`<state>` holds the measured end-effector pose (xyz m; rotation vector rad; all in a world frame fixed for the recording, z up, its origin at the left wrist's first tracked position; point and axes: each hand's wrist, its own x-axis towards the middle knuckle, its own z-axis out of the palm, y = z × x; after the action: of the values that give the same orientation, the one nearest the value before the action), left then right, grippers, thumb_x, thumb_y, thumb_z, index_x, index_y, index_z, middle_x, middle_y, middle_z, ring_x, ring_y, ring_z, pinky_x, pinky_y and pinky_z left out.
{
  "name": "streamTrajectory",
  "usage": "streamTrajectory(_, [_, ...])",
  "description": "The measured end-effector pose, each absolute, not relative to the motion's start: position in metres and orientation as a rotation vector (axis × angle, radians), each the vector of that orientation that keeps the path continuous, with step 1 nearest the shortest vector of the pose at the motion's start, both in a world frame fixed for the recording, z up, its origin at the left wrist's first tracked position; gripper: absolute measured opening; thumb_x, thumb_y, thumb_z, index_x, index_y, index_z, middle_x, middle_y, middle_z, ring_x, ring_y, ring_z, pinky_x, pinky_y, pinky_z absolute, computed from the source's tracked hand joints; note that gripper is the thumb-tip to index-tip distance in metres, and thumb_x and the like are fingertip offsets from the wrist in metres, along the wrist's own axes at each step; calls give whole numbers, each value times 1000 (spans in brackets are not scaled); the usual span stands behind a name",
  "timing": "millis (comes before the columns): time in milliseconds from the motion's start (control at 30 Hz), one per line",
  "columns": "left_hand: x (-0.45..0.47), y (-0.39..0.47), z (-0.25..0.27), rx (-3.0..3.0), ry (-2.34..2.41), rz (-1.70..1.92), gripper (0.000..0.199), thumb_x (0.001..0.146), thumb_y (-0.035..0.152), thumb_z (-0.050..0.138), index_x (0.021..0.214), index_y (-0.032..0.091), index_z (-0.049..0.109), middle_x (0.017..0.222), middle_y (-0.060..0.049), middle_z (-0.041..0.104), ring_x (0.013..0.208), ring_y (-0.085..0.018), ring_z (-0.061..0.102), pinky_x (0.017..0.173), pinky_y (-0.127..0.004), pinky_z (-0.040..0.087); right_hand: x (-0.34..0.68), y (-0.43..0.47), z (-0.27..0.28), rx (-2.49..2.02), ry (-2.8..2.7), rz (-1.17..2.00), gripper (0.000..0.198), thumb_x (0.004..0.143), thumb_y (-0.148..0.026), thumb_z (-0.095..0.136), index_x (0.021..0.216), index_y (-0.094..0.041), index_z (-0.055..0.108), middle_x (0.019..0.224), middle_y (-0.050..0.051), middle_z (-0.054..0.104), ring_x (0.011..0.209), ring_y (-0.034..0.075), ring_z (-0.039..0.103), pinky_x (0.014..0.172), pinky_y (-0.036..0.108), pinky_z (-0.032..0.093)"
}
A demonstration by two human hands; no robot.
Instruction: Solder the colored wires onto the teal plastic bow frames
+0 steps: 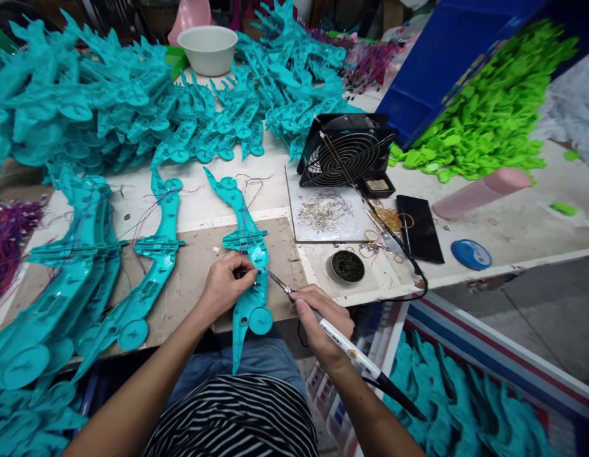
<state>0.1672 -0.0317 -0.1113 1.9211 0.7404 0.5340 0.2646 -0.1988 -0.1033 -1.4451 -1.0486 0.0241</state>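
A curved teal plastic toy half (244, 219) lies in front of me at the table's edge, thin red and dark wires trailing from its upper part. Over its middle my left hand (230, 279) is closed, thumb and fingertips pinched together at the shell; what they pinch is too small to make out. My right hand (325, 320) grips a white-handled soldering iron (344, 343) like a pen. The iron's metal tip points left, at the shell close beside my left fingertips; whether it touches is unclear. To the left lies another wired teal half (164, 231).
Teal parts are heaped at the back left (85, 95). A black fan (346, 152) stands behind a stained white tile (323, 216). Nearby are a round tin (345, 266), a black phone-like slab (419, 228), a pink bottle (480, 193) and bright green pieces (485, 120). The iron's cord loops at right.
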Motion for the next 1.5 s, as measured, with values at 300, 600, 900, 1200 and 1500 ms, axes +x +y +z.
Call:
streamTrajectory(300, [167, -32, -111, 1917, 747, 541, 7, 70, 21, 63, 65, 18, 67, 70, -1, 63, 67, -14, 57, 62, -24, 45, 268, -203, -106, -1478, -988, -18, 17, 84, -8, 57, 86, -17, 71, 74, 5, 70, 68, 15, 65, 60, 28, 53])
streamTrajectory(600, [167, -33, -111, 1904, 754, 542, 8, 70, 21, 62, 63, 18, 66, 68, -1, 62, 66, -14, 57, 61, -24, 45, 271, -210, -108, -1474, -986, -44, 19, 92, -24, 56, 102, -19, 71, 79, 6, 69, 67, 15, 64, 58, 29, 52])
streamTrajectory(900, [165, -30, -106, 1817, 739, 516, 12, 69, 27, 64, 63, 17, 67, 67, -2, 62, 63, -13, 55, 59, -24, 44, 279, -231, -108, -1635, -886, -77, 32, 92, -43, 55, 105, -19, 71, 81, 6, 70, 66, 17, 65, 63, 32, 54])
streamTrajectory(1200, [156, -32, -96, 1479, 890, 426, 29, 65, 42, 76, 72, 14, 69, 67, -2, 66, 58, -11, 54, 52, -21, 42, 332, -248, -132, -1890, -515, -434, 43, 82, -41, 67, 116, -16, 62, 104, 11, 71, 98, 23, 68, 91, 40, 52])
streamTrajectory(1500, [165, -46, -73, 1699, 762, 470, 18, 68, 33, 66, 65, 16, 69, 63, -2, 65, 59, -13, 56, 54, -23, 45, 307, -222, -129, -1894, -1049, -504, 66, 78, -28, 74, 135, -18, 43, 123, 17, 63, 112, 25, 64, 92, 39, 56])
